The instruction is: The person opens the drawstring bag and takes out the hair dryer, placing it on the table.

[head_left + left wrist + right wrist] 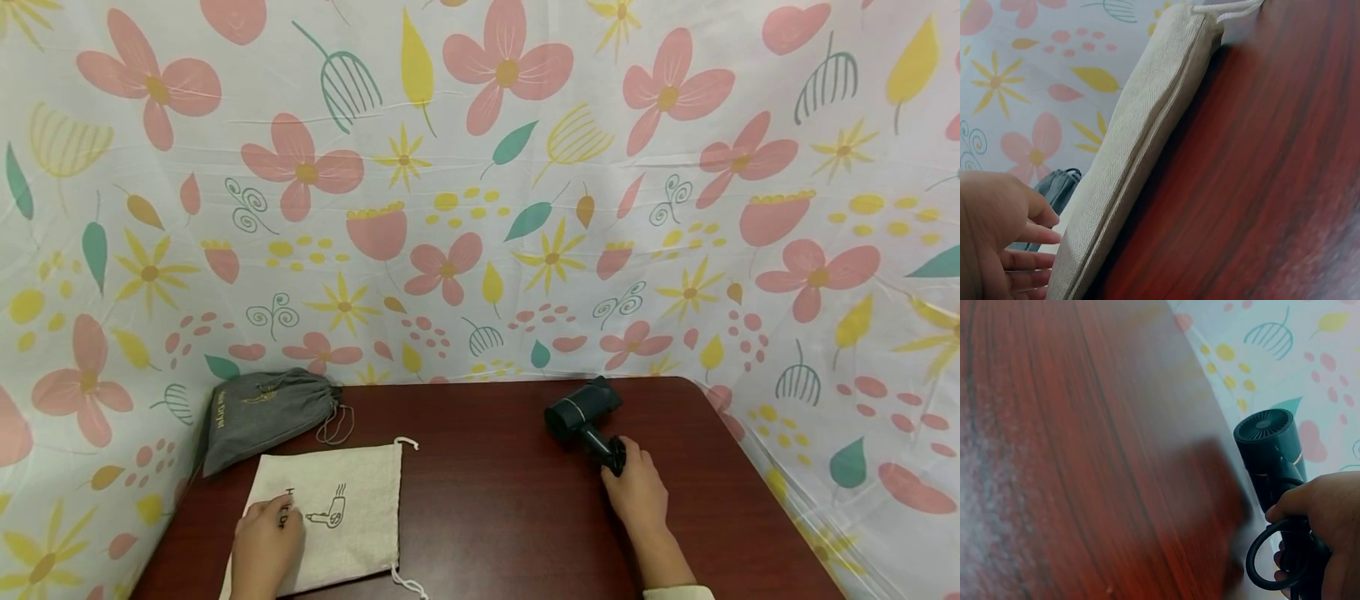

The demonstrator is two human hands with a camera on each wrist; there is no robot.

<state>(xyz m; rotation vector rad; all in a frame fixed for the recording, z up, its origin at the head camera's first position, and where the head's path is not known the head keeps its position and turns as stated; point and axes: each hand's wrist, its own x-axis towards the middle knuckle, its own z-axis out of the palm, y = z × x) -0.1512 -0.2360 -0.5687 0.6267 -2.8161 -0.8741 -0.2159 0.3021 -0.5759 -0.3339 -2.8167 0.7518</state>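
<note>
Table [510,500]: grey pouch [266,421], cream bag [363,483], insides hidden; left hand [266,537] relaxed, right hand [638,490] gripping hairdryer [586,408].

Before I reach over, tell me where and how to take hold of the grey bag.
Probably best by the gathered neck of the grey bag, from the right and above: that end is bunched narrow and faces inward over the table, while the broad body lies close to the patterned cloth and the cream bag lies in front.

The head camera looks forward and down over the tabletop [510,500], which both closer wrist views share.
</note>
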